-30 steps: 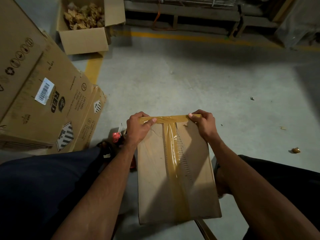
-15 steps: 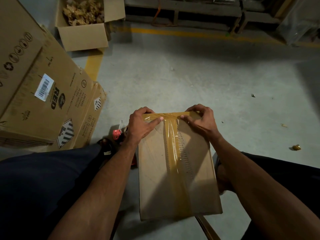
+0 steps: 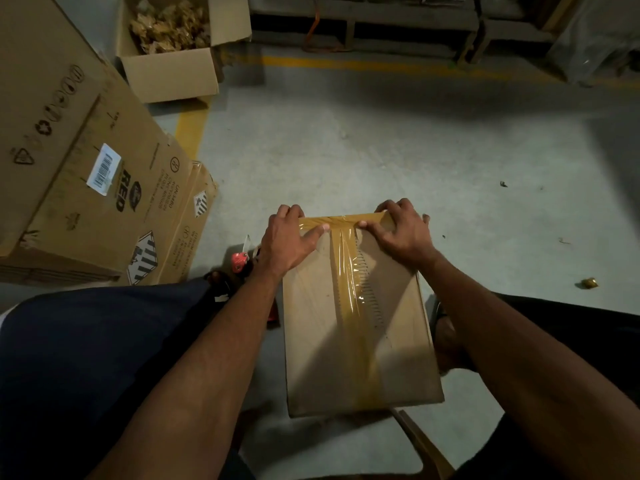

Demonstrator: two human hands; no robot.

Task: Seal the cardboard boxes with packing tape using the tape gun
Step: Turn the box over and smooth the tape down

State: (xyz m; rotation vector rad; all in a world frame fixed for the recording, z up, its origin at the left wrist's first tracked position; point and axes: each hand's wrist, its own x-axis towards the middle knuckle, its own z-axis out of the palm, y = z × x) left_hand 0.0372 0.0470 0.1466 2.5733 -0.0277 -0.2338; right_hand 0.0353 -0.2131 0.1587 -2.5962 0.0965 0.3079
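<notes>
Grey concrete floor (image 3: 346, 140) of a dim warehouse, marked with a yellow painted line (image 3: 190, 129), frames a seated person sealing a carton.

At centre, a flat cardboard box (image 3: 318, 341) rests between the person's knees, its far end tilted away. One strip of brown packing tape (image 3: 349, 306) runs down the middle seam; a cross strip (image 3: 341, 223) caps the far edge.

The left hand (image 3: 287, 240) lies flat on the box's far left corner, thumb stretched along the cross strip, fingertips folded over the edge. The right hand (image 3: 403, 230) mirrors it on the far right corner, thumb pressing the strip, fingers wrapped over the rim. Neither holds a tool; both press tape against cardboard.

The tape gun (image 3: 240, 261), red and partly hidden behind the left wrist, lies on the floor just beside the box.

To the left lean large printed cartons (image 3: 86, 174); beyond them stands an open box of crumpled brown paper (image 3: 169, 60). Small bits of litter (image 3: 588, 283) dot the floor at right.

The centre strip already shows ripples, so trapped air could let it lift if not rubbed flat. Uneven thumb pressure may wrinkle the cross strip or leave its ends loose over the corners. The box, seemingly unsupported at its near end, could slip under a hard push. Reaching blind for the gun risks a nick from its cutting edge
</notes>
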